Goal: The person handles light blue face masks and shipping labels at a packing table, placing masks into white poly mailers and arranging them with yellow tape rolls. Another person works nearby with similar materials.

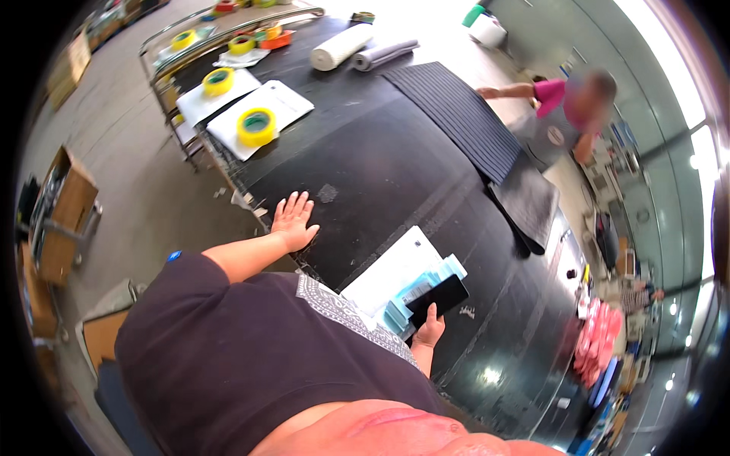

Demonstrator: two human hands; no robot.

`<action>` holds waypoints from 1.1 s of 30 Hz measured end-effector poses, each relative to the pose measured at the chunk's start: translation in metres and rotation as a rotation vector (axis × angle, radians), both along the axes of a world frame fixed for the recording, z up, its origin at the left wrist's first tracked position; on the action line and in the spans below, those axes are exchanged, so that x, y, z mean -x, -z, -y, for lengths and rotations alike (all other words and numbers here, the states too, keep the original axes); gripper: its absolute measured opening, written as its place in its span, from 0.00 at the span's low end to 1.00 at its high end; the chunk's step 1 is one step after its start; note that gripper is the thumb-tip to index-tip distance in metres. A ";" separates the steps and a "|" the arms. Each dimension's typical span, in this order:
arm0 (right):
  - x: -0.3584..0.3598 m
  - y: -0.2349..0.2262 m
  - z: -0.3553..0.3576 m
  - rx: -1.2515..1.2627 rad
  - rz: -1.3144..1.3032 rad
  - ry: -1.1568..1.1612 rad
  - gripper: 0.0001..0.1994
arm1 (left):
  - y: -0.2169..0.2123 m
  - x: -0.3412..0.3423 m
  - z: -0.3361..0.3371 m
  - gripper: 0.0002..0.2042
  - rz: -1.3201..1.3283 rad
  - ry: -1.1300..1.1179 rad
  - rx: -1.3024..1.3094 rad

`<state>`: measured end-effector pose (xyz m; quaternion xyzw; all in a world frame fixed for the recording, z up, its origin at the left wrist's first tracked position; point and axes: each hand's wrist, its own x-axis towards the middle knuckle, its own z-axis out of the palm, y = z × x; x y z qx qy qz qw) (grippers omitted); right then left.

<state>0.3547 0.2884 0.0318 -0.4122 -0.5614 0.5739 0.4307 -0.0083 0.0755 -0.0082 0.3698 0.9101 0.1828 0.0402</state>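
Note:
My left hand [294, 222] lies on the black tabletop [365, 182] close to its edge, fingers stretched out, holding nothing. Closed around the lower end of a black smartphone [441, 299] is my right hand [430, 328]; the phone's dark face is turned up. Below the phone, a light-blue folded piece [397, 313] with a pale label rests over white paper sheets [395, 266]. The phone and my right hand cover part of both. Whether the phone touches the blue piece I cannot tell.
Yellow tape rolls [256, 127] sit on white sheets [293, 106] at the far left. A white roll [342, 47] and a grey roll [385, 55] lie farther back. A ribbed dark mat [456, 114] spans the far side, where another person [566, 114] stands. Pink bundles [598, 342] are at right.

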 end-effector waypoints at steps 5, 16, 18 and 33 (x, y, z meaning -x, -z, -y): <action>-0.009 0.028 0.050 0.153 -0.058 0.081 0.17 | -0.067 0.022 -0.001 0.39 -0.204 0.084 -0.132; -0.016 0.031 0.045 0.209 -0.067 0.104 0.14 | -0.117 0.074 -0.098 0.37 -0.380 0.089 -0.337; -0.011 0.032 0.037 0.192 -0.077 0.086 0.15 | -0.078 0.063 -0.087 0.36 -0.318 0.146 -0.231; -0.010 0.015 0.050 0.232 -0.040 0.064 0.16 | -0.014 0.037 -0.071 0.34 -0.107 0.188 0.223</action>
